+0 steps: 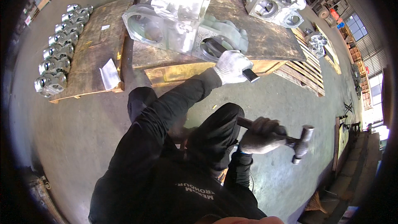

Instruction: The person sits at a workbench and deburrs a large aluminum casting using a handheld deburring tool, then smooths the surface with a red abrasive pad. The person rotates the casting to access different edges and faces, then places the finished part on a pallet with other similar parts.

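Observation:
In a white glove, my left hand (233, 67) is closed round a flat dark steel chisel (250, 75). Its blunt end sticks out toward me, and the other end reaches into the round opening of a silvery metal casting (198, 46) at the table's near edge. My right hand (263, 136), in a dirty grey-white glove, grips a hammer (306, 137) by its handle. The hammer's head is out to the right, low and well apart from the chisel. Glare hides some of the casting's surface.
The castings stand on a worn wooden table (273, 43). More castings (271, 2) cluster at its far right. To the left, a low wooden platform (93, 49) bears a row of metal parts (62, 52) and a white sheet (109, 74). A slatted pallet (304, 72) lies right of the table.

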Demonstrator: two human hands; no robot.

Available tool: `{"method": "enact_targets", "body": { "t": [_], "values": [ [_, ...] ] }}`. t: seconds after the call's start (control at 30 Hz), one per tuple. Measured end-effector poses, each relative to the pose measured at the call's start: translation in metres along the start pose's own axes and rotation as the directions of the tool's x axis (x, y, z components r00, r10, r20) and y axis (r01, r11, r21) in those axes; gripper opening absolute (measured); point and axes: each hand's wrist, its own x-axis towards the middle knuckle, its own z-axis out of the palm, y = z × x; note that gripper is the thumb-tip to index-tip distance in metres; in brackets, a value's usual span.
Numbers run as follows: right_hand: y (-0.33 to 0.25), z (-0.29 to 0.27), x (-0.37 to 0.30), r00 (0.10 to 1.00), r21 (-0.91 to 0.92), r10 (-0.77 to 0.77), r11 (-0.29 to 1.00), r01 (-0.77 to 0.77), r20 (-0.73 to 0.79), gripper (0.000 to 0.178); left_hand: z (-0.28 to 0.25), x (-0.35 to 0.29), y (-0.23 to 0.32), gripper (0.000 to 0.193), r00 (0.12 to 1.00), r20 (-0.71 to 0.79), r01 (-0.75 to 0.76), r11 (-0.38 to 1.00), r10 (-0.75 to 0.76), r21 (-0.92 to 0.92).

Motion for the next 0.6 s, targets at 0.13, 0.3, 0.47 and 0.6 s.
{"method": "enact_targets", "body": {
  "t": [0.13,0.3,0.47,0.6],
  "values": [
    [0.033,-0.006,-0.02,0.909,-0.592,0.351,0.691,-0.414,-0.225,0.03,-0.002,0.002,-0.003,0.024,0.998,0.058,0.03,0.999,-0.031,0.025],
    [0.016,-0.033,-0.023,0.973,-0.412,0.075,0.897,-0.162,-0.22,0.03,-0.003,-0.003,-0.003,0.023,0.999,0.037,0.005,1.0,-0.005,0.004],
    [0.035,-0.033,-0.033,0.981,-0.696,0.178,0.714,-0.075,0.077,0.028,-0.002,-0.007,-0.007,0.023,0.999,0.019,-0.027,0.999,0.026,0.038],
    [0.036,-0.036,-0.04,0.931,-0.73,0.073,0.6,-0.328,-0.358,0.037,0.002,-0.006,-0.011,0.024,0.999,-0.007,-0.054,0.998,0.054,0.023]
  ]
}}
